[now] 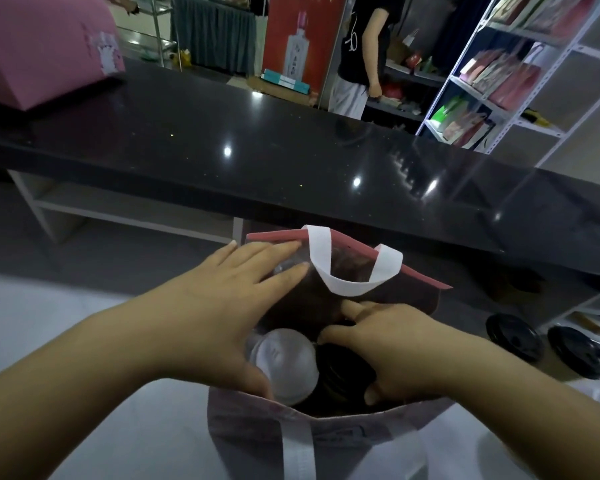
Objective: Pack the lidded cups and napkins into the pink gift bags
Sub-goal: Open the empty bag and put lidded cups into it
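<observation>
Two hands work inside one open pink gift bag, which stands below the near edge of a glossy black counter. No writing is legible: the pale print on a second pink bag lying at the counter's far left is blurred, and the markings on a red poster behind it cannot be read. The bag in use is thin and matte, with flat white strap handles. The left hand lies with its fingers straight and spread across the bag mouth, its thumb beside a clear domed lid. The right hand curls finger and thumb around a black-lidded cup just beside the clear one, both inside the bag. Two loose round black lids rest on a low shelf to the right. White metal shelving holds more pink bags, and a person stands in front of it.
</observation>
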Demonstrator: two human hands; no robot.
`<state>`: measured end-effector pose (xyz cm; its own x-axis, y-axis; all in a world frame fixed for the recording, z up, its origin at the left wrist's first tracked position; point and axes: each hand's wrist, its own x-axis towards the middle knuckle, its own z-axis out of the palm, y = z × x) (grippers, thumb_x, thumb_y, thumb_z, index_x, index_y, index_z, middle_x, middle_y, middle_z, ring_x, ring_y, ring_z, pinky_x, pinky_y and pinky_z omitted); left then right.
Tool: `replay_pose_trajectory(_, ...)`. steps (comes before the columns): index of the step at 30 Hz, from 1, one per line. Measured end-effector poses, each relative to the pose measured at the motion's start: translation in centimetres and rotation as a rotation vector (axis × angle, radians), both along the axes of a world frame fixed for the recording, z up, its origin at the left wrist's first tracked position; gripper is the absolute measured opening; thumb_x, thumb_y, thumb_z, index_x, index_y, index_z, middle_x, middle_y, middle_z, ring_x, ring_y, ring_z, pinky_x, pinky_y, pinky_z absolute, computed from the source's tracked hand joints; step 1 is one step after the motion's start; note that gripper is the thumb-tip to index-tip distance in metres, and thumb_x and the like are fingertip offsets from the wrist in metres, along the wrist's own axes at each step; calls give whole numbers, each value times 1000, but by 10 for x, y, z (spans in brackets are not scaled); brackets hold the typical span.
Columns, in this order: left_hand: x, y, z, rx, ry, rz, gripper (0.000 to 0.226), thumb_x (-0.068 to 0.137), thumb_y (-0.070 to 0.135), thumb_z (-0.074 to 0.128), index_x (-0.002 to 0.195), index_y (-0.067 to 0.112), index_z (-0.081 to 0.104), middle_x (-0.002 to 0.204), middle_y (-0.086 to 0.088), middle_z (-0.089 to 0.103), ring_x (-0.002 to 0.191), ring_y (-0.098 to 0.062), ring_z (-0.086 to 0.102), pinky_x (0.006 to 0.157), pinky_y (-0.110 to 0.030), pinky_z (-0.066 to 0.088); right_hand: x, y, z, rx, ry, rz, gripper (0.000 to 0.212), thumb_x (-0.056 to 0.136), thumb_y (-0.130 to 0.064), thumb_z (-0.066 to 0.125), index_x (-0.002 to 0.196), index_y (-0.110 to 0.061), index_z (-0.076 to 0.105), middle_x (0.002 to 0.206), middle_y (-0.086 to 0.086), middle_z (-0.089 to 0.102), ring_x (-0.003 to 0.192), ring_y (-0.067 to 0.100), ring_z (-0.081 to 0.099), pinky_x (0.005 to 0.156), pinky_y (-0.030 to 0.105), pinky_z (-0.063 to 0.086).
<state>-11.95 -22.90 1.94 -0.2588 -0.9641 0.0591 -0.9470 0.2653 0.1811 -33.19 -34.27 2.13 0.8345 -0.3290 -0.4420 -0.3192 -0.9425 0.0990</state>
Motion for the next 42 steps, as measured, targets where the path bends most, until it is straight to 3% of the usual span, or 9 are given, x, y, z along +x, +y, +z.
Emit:
replay_pose_trajectory(5,-1,0,0,0,-17,7,121,52,82,53,138,42,-22,147,21,-27,136,-4,-21,113,-33,-1,1,1,-9,-26,49,24,75,71,-33,72,134,-32,31,128,1,43,104,24,50,80,36,50)
replay_pose_trajectory(11,0,1,1,-44,-17,32,114,50,85,43,137,42,-17,149,18,-22,122,9,-31,101,-21,-16,-1,3,-27,-78,55,62,64,77,-21,64,133,-22,34,119,10,46,90,31,55,68,35,48)
replay_pose_trajectory(15,-2,-2,1,-36,0,29,115,51,84,47,136,43,-20,150,19,-19,125,8,-27,108,-29,-9,-3,0,-37,-103,54,75,64,77,-19,66,133,-21,35,122,13,47,95,35,55,72,38,48)
replay_pose_trajectory(20,-3,-3,2,-45,1,31,116,51,86,48,132,48,-26,146,26,-22,122,11,-31,103,-23,-15,-7,-1,-35,-107,55,72,64,80,-18,64,136,-23,34,129,11,46,106,34,52,84,43,51)
replay_pose_trajectory(22,-2,-2,4,-67,25,29,114,51,84,50,137,48,-15,149,23,-10,128,10,-17,106,-22,-7,-9,0,-26,-88,51,55,66,79,-20,64,137,-27,36,131,5,46,112,31,50,88,44,49)
replay_pose_trajectory(26,1,1,9,-121,82,19,102,50,87,44,133,55,-4,140,31,15,115,16,3,99,-13,9,-9,11,2,-119,-76,41,55,82,-26,62,133,-33,42,131,-5,49,116,21,51,85,40,50)
replay_pose_trajectory(31,3,1,13,-170,85,32,77,57,77,43,125,42,44,123,22,44,104,3,42,83,-14,38,-24,31,44,-166,-297,-69,32,90,-37,53,122,-39,51,123,-18,54,109,7,53,83,28,50)
replay_pose_trajectory(36,-4,1,31,-264,70,-43,61,67,75,35,104,34,62,94,18,56,81,-2,55,67,-25,52,-61,48,63,-212,-540,-252,33,85,-40,51,116,-33,59,107,-14,61,92,7,58,74,28,52)
replay_pose_trajectory(42,-64,7,61,-352,29,-187,54,73,66,43,104,27,65,95,10,63,78,-10,61,60,-33,55,-132,60,54,-313,-655,-445,36,86,-42,53,119,-30,59,106,-14,60,88,5,56,76,25,50)
